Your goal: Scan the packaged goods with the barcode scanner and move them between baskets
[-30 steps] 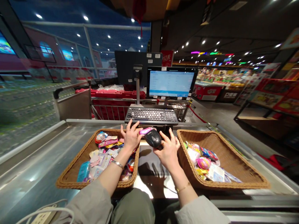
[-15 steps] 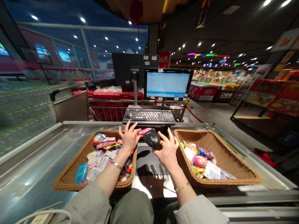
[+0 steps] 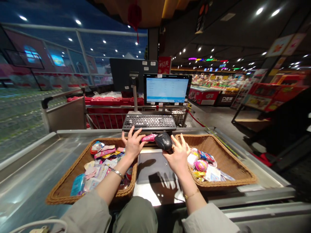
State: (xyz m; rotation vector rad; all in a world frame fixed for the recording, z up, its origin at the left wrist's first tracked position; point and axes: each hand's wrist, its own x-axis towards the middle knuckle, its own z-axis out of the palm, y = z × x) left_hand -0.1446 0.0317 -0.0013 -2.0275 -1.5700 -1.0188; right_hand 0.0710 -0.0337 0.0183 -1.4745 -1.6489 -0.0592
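My left hand (image 3: 133, 145) pinches a small pink packet (image 3: 149, 138) between thumb and forefinger, the other fingers spread, above the near corner of the left wicker basket (image 3: 70, 174). My right hand (image 3: 178, 155) grips a black handheld barcode scanner (image 3: 164, 141), whose head sits right beside the pink packet. Both hands hover over a dark scanner plate (image 3: 153, 166) set in the steel counter between the two baskets.
The left basket holds several small colourful packets; the right wicker basket (image 3: 230, 161) holds several more. A keyboard (image 3: 149, 122), a lit monitor (image 3: 166, 89) and red carts stand behind. Steel counter (image 3: 31, 171) runs left; a shop aisle lies right.
The view has shifted so the counter and hands sit further left in the picture. The hands keep the same hold, packet and scanner staying close together.
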